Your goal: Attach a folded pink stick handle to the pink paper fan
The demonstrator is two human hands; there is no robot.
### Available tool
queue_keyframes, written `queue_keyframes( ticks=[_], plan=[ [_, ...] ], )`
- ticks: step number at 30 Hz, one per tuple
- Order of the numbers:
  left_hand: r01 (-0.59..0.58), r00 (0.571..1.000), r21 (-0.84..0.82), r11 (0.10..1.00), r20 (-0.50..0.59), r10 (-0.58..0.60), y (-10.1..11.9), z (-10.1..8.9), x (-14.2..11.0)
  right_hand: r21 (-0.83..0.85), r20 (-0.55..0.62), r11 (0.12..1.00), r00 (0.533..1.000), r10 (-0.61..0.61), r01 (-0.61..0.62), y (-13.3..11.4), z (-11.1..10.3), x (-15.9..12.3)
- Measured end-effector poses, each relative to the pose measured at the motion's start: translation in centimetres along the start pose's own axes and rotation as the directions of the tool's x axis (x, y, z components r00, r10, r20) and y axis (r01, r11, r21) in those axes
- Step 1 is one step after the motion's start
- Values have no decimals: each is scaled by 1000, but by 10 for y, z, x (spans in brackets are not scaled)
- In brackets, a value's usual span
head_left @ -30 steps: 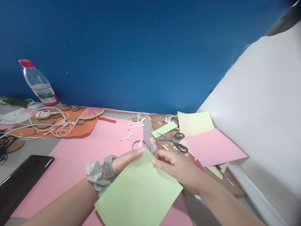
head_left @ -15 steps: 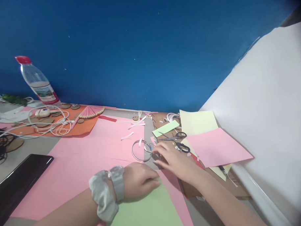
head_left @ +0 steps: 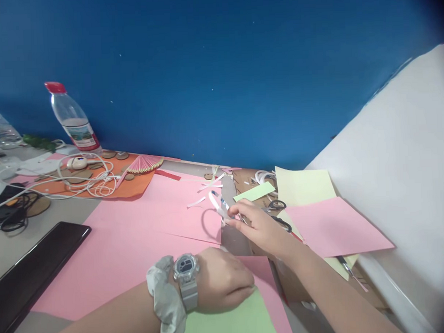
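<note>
My right hand (head_left: 258,227) pinches a thin roll of tape (head_left: 216,201), a white ring with blue marks on its inner side. It is tilted up off the table, and its shadow falls on the pink paper (head_left: 137,252). Nearer to me, my left hand (head_left: 224,278) is closed, with thumb and fingers together at the top edge of a light green sheet (head_left: 227,321). That sheet lies over another pink sheet (head_left: 262,272). A watch and a grey scrunchie circle my left wrist. Black-handled scissors (head_left: 277,205) lie partly hidden behind my right hand.
At right, pale yellow paper (head_left: 303,185) and a pink sheet (head_left: 336,225) rest over cardboard, with a cutter (head_left: 345,265) beneath. At left are a phone (head_left: 43,270), white cables (head_left: 102,185), a bottle (head_left: 77,123) and a pink paper fan (head_left: 145,163). A blue wall (head_left: 204,79) stands behind.
My right hand has taken hold of the tape roll and raised it from the table. My left hand stays on the green sheet. The view has shifted slightly left.
</note>
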State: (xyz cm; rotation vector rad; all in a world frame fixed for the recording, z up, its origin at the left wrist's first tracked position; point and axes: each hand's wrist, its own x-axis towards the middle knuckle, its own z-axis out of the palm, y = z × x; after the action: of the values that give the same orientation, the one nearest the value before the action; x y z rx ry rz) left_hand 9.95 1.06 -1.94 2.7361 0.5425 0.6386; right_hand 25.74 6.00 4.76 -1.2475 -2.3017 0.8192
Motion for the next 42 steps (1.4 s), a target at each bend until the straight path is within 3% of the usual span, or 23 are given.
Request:
queue_keyframes(
  ticks=[3, 7, 10, 12, 14, 17, 20, 22, 26, 31, 37, 40, 42],
  plan=[
    [71, 997, -24, 997, 11, -71, 0, -6, 2, 359, 81, 928, 994, 72, -96, -13, -1, 3],
    [156, 988, -62, 986, 21, -155, 2, -13, 3, 789, 188, 605, 980, -67, -109, -22, 7, 5],
    [205, 979, -224, 953, 27, -204, 2, -14, 3, 928, 177, 345, 981, -75, -141, -23, 9, 9],
    [260, 964, -373, 891, 54, -259, 0, -13, 4, 961, 118, 254, 993, -13, -111, -21, 6, 14],
    [310, 948, -474, 824, 93, -303, -6, -13, 4, 957, 17, 289, 998, 59, -34, -19, 1, 18],
    [337, 940, -562, 755, 159, -302, -16, -13, 5, 859, -116, 510, 986, 118, 40, -13, -5, 24],
    [335, 942, -652, 680, 219, -253, -25, -14, 5, 683, -197, 730, 963, 184, 1, -2, -2, 26],
    [332, 943, -687, 646, 235, -235, -27, -14, 5, 586, -217, 808, 950, 224, -57, 7, 3, 28],
    [345, 938, -703, 622, 238, -251, -27, -15, 5, 496, -252, 864, 936, 245, -92, 20, 12, 27],
    [366, 930, -712, 599, 260, -260, -26, -14, 5, 264, -293, 962, 944, 154, -75, 21, 15, 20],
    [399, 917, -688, 606, 283, -282, -27, -15, 5, -34, -153, 999, 987, -45, 40, 15, 30, 13],
    [423, 906, -679, 600, 301, -298, -27, -15, 4, -235, -61, 971, 996, -67, 51, 24, 18, 3],
    [446, 894, -682, 580, 316, -317, -27, -14, 3, -407, -113, 910, 993, 39, -83, 41, -5, -6]
  ],
)
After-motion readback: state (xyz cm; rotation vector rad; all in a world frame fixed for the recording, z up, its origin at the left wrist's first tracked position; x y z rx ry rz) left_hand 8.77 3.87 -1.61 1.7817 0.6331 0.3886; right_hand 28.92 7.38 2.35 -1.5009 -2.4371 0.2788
